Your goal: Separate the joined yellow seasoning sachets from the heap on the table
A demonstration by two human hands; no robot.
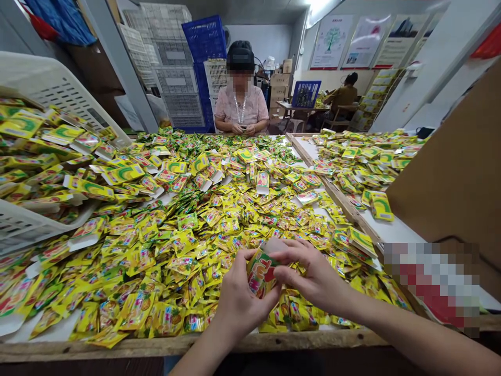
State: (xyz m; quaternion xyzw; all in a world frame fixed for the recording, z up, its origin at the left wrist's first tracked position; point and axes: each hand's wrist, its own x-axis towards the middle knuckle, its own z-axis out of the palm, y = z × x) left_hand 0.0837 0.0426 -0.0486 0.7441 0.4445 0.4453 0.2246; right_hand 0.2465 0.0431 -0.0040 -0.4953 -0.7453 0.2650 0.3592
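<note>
A small printed carton (261,271), green, yellow and red with a pale end flap, is held upright and slightly tilted above the table. My left hand (242,297) wraps round its left side and base, thumb across the lower front. At the carton's top right, my right hand (303,266) has its fingers closed on the flap end; whether anything else is between those fingers is hidden. Beneath and around both hands lies a thick spread of yellow sachets (172,318). Loose flat cartons (263,181) lie on the sachets farther back.
On the left a white plastic crate (74,94) lies tipped, spilling cartons. A wooden divider (336,193) separates more cartons (381,206) on the right, beside a brown cardboard panel (450,156). Across the table sits a person (240,107); another person (344,99) sits farther back.
</note>
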